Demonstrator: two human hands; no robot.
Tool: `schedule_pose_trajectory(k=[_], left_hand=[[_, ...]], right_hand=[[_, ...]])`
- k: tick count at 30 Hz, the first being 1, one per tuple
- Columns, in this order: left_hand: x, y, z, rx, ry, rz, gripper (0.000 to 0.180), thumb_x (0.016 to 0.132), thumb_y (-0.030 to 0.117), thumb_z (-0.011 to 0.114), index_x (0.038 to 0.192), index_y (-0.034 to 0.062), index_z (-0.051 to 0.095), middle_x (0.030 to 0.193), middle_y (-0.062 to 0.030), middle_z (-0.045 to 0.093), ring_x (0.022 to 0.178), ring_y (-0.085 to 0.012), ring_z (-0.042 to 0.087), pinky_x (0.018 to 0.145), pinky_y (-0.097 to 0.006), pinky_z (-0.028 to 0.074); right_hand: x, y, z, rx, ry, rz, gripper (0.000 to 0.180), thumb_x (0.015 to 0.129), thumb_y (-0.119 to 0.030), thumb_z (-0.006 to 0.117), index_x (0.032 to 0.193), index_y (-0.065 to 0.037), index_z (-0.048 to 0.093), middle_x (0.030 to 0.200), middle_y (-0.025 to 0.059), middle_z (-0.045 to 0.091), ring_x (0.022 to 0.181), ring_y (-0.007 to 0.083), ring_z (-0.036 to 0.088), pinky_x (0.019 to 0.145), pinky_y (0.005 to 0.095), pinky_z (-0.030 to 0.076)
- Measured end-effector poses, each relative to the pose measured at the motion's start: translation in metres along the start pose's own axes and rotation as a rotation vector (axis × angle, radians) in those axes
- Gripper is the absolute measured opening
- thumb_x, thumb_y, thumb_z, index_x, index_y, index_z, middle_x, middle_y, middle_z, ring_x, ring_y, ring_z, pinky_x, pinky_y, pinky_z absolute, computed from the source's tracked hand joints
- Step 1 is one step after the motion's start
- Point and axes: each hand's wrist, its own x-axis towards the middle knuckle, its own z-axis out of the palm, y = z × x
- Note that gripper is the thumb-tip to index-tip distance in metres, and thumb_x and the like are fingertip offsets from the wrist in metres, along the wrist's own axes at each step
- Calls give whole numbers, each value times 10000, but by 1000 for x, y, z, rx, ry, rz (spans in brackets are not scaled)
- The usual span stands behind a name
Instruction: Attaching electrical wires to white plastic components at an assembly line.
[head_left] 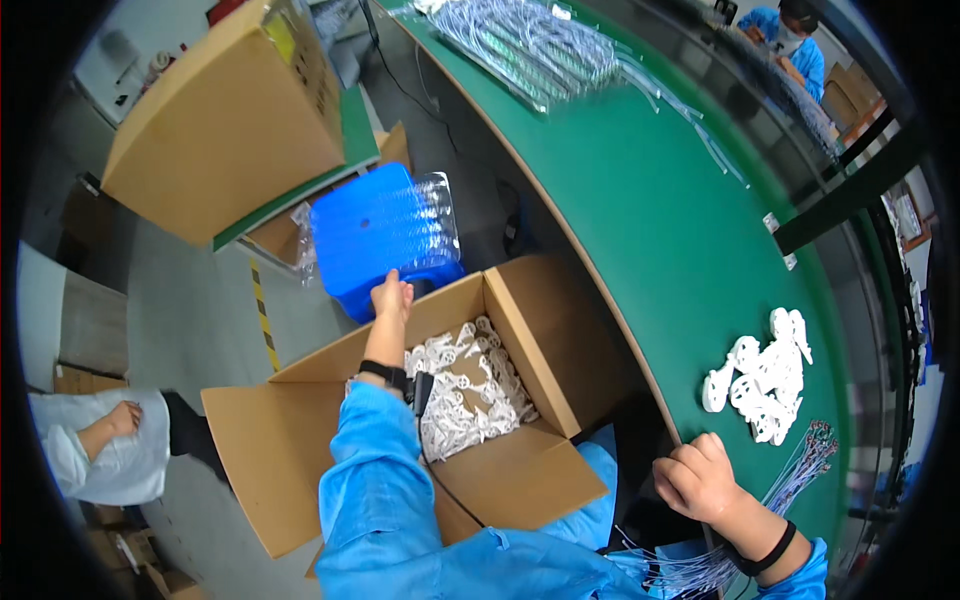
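Observation:
My left hand (392,296) reaches over the far side of an open cardboard box (330,361). Its fingers are closed at the near rim of a blue plastic stool (360,235). Ridged clear plastic trays (435,220) lie on the stool's right side. Many small white plastic parts (465,425) fill the box below my left forearm. My right hand (697,478) rests curled in a fist at the green table's (620,200) near edge, with nothing seen in it. Beyond it sits a heap of white plastic parts (768,378), and a bundle of thin wires (800,465) runs beside my right wrist.
A large cardboard carton (225,120) stands on a green-topped bench at the left. Bagged wires (530,45) lie at the table's far end. Another person's hand (125,417) and white garment show at the left. A person in blue (790,45) sits at the far right.

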Motion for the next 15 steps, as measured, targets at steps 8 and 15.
schedule_pose_trajectory(k=[8,15], left_hand=[[-17,-91,-130,344,-191,143,303,929,277,556,999,-15,597,738,-80,613,629,-152,595,549,-265,474],[66,-330,-234,1167,-128,58,701,670,409,734,1200,-23,578,1083,-266,630,1030,-395,602,907,-408,480]], right_hand=[[85,-4,-8,29,-32,94,411,604,-53,723,1001,-7,629,885,120,561,775,277,560,673,379,450],[230,59,35,-339,-200,229,745,818,-112,651,1432,26,253,1438,256,290,1318,407,324,1089,435,284]])
